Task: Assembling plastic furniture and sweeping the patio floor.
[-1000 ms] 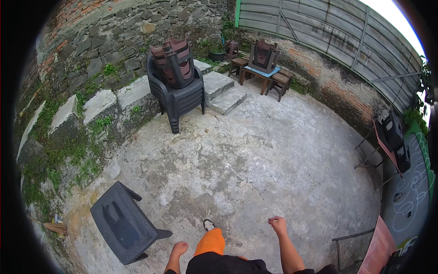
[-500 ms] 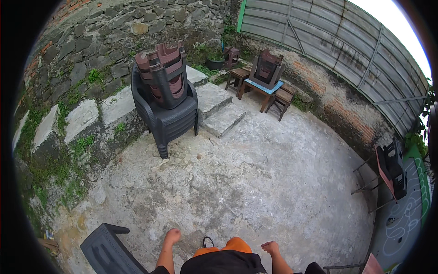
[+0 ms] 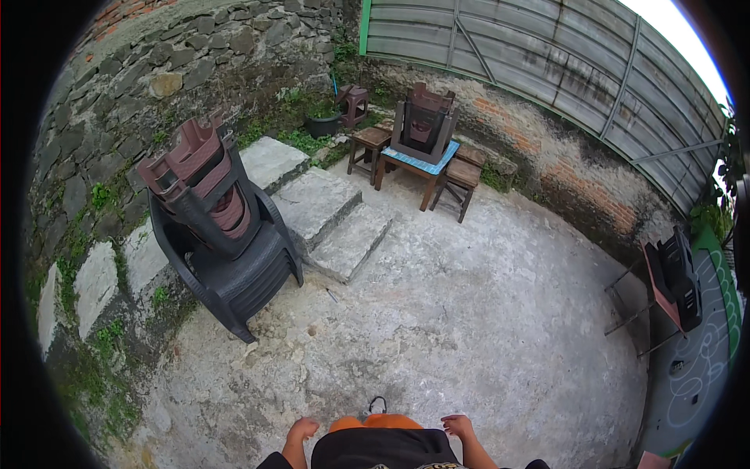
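Observation:
My left hand [image 3: 303, 428] hangs beside my orange shorts, its fingers loosely bent and nothing visible in it. On the other side my right hand [image 3: 458, 427] is held low with its fingers a little apart, also holding nothing. Both are over the concrete floor, touching no furniture. Ahead on the left stands a stack of dark grey plastic armchairs [image 3: 238, 270]. Brown and black plastic stools [image 3: 205, 180] lie piled on its top seat. Farther off, more upturned plastic stools [image 3: 426, 121] rest on a wooden table with a blue patterned top [image 3: 418, 162].
Concrete steps [image 3: 324, 203] rise beside the chair stack, against a mossy stone wall [image 3: 211, 70]. Two wooden stools [image 3: 461, 173] flank the table. A potted plant [image 3: 322, 123] and a brown stool [image 3: 354, 105] stand behind. At right, a black object [image 3: 680, 277] sits on a thin-legged table.
The chair stack and steps appear nearer and farther left as I move forward. The dark plastic piece at lower left has left the view. Both hands remain low at my sides.

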`<state>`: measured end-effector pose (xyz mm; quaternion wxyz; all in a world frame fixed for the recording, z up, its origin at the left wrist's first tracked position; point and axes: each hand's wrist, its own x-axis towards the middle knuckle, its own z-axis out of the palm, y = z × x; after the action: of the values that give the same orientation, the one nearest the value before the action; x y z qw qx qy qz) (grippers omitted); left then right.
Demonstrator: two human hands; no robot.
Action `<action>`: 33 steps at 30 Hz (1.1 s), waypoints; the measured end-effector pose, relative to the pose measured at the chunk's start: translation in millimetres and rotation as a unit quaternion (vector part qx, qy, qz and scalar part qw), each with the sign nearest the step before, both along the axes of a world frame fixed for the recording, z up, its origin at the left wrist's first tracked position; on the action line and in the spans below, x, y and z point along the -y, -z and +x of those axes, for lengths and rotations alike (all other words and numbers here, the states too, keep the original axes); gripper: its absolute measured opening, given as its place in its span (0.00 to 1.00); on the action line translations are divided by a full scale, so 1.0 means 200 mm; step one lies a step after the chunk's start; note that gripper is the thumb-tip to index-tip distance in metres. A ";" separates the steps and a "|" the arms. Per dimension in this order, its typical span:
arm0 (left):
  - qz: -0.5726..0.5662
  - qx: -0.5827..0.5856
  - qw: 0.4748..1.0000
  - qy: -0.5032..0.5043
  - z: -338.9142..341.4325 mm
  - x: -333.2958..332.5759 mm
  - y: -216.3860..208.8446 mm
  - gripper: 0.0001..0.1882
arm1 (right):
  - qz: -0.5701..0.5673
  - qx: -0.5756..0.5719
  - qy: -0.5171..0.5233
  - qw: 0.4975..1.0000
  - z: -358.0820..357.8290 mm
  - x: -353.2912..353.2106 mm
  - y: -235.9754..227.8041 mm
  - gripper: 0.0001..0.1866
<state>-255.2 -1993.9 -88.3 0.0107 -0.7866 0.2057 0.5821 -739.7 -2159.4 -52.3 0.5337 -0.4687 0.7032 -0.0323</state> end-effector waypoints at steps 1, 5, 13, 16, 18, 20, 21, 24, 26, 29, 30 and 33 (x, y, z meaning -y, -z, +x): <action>-0.004 -0.017 0.999 0.027 0.03 0.10 0.01 0.15 | -0.018 -0.020 -0.017 0.999 0.04 0.19 -0.03 0.12; 0.028 -0.080 0.995 -0.047 0.19 0.41 0.04 0.13 | -0.148 -0.074 -0.075 0.983 0.16 0.77 -0.14 0.11; -0.088 -0.014 0.996 -0.003 0.55 1.78 0.15 0.13 | -0.047 0.012 0.039 0.998 0.52 1.93 -0.06 0.14; -0.141 0.015 0.989 0.032 0.68 2.39 0.10 0.17 | 0.024 -0.035 0.028 0.999 0.55 2.20 -0.05 0.13; -0.197 0.061 0.978 0.041 0.74 2.80 0.03 0.18 | 0.043 -0.046 0.051 0.997 0.55 2.38 -0.07 0.14; -0.200 0.067 0.977 0.044 0.82 3.21 -0.03 0.18 | 0.026 0.002 0.140 0.990 0.54 2.53 -0.07 0.12; -0.232 0.072 0.968 0.060 0.85 3.41 -0.06 0.18 | 0.023 0.014 0.195 0.980 0.55 2.66 -0.05 0.11; -0.272 0.071 0.956 0.083 0.88 3.95 -0.06 0.18 | -0.029 -0.100 0.147 0.984 0.54 3.00 0.05 0.10; -0.271 0.073 0.956 0.088 0.88 4.30 -0.01 0.17 | -0.050 -0.087 0.159 0.982 0.52 3.30 0.12 0.09; -0.264 0.099 0.951 0.129 0.86 4.67 0.05 0.17 | -0.031 -0.070 0.225 0.971 0.51 3.76 0.18 0.09; -0.258 0.105 0.949 0.144 0.83 4.80 0.07 0.17 | -0.020 -0.034 0.250 0.967 0.48 3.92 0.16 0.10; -0.163 0.036 0.982 0.088 0.72 5.16 0.07 0.16 | -0.004 0.058 0.299 0.952 0.43 4.52 0.04 0.12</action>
<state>-110.4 -3025.8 -103.0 -0.0595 -0.7774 0.3655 0.5085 -652.8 -3064.2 -60.4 0.5377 -0.2361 0.7789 -0.2200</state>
